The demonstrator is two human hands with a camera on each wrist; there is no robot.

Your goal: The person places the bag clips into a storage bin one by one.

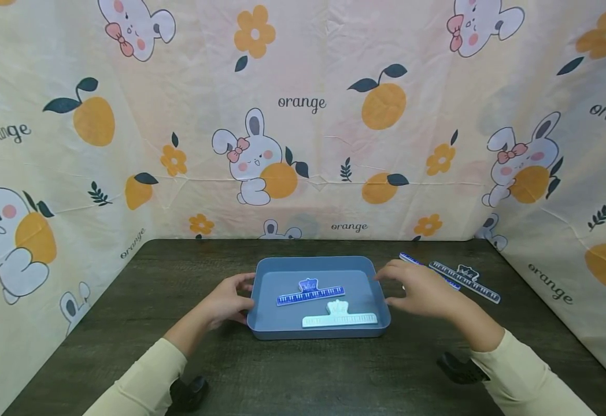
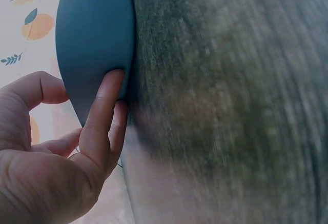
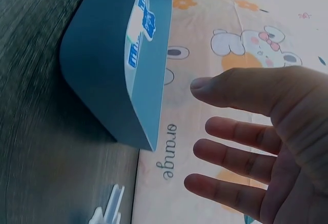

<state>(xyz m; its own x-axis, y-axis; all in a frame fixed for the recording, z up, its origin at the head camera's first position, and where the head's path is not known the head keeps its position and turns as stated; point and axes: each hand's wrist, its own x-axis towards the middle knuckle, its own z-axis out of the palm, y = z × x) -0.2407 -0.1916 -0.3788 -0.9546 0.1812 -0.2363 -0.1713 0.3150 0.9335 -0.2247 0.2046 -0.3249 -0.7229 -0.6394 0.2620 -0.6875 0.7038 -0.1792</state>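
Holds the blue tray (image 1: 318, 334), at the middle of the dark surface (image 1: 292, 381), by its left end with the left grip (image 1: 230, 299) curled onto rim and outer wall. Hovers at the right end with the right grip (image 1: 420, 287) spread, thumb apart from fingers (clear of the wall in the right wrist view). Shows a blue clip (image 1: 310, 295) and a mint clip (image 1: 339, 320) inside; at right, a partly hidden second blue clip (image 1: 409, 258) and a grey clip (image 1: 464, 282).
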